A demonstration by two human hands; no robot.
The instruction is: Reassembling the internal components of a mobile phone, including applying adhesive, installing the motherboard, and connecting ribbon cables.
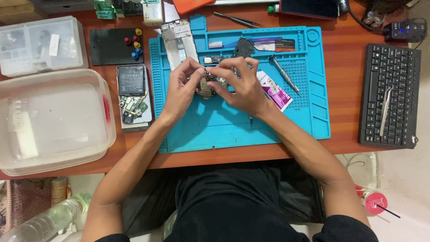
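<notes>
At the far left of the table [345, 89] you have a large clear plastic tub [53, 121] with a smaller clear parts box [40, 45] behind it, and just beside the tub lies a phone body with a black battery [131, 80] and a loose green circuit piece [133, 106] on it; behind that is a black pad [112, 45] carrying small coloured caps. Next comes your blue repair mat [304, 112], and at its upper left corner a bare silver phone frame [179, 42] rests tilted. Your left hand [179, 92] is closed on the left end of a small circuit board [208, 83], thumb and fingers pinching it just above the mat's middle. Your right hand [244, 89] meets it from the other side, fingertips pinched on the board's right end, so the board is held between both hands and mostly hidden by them. Just beside your right wrist lies a pink and white packet [277, 94], with a slim grey screwdriver [283, 74] near it on the mat. Well apart, at the right edge, a black keyboard [389, 94] carries metal tweezers [385, 110] across its keys
</notes>
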